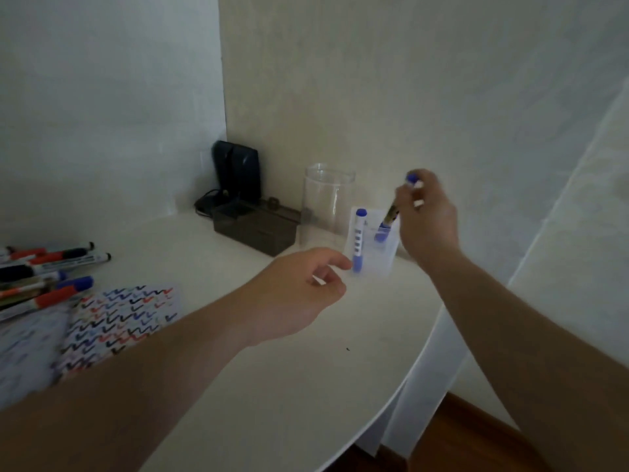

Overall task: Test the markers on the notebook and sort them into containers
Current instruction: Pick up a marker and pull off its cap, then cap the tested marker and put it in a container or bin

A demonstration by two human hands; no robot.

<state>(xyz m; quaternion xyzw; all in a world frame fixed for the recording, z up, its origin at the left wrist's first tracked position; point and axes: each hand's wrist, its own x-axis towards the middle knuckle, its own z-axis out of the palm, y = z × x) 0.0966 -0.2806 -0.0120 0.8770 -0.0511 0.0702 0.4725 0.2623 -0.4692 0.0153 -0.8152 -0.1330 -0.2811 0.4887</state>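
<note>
My right hand (429,212) grips a blue-capped marker (391,216) by its upper end, its lower end inside a small clear square container (384,264). Another blue marker (358,240) stands upright in that container's left side. My left hand (299,294) hovers just left of the container, fingers loosely curled and holding nothing. A tall clear jar (327,202) stands behind the container, with no marker visible in it. The notebook (115,321), covered in coloured squiggles, lies at the left. Several red, black and blue markers (44,277) lie in a pile beyond it.
A dark rectangular box (255,229) and a black device with a cable (236,175) sit in the wall corner. The round white table's edge (412,376) curves off to the right, with wooden floor (476,441) below. A white sheet (23,349) lies left of the notebook.
</note>
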